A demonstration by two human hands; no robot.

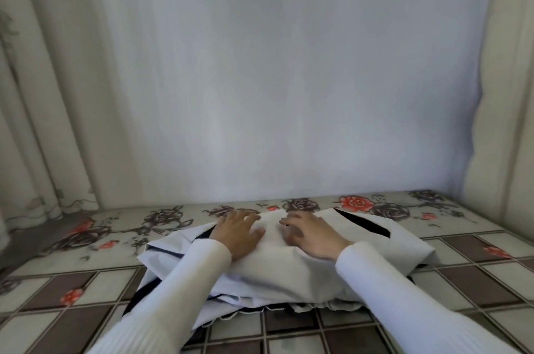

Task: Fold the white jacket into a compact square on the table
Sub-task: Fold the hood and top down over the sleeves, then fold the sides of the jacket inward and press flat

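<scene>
**Both hands flat on a half-folded jacket**

Head view: the white jacket (289,264) lies bunched in the middle of the worktop (476,281), already gathered into a rough, thick bundle rather than a neat square. The left hand (238,234) and right hand (310,236) rest side by side on its far part, fingers spread and fairly straight, palms down, pressing the cloth; neither pinches anything. White ribbed sleeves cover both forearms.

The fabric looks thin, smooth and soft, with dark trim showing at slits on the right and along the left edge, and a gathered, ruffled hem at the near edge. The worktop wears a patterned cover: brown and pale checks near the person, roses along the far strip. Pale curtains (43,122) hang at left, a plain wall behind.

Likely risks: the slippery layers could slide apart under the pressing hands, so the bundle skews. The loose flap at right and the hem may spring open, since nothing pins them.
</scene>
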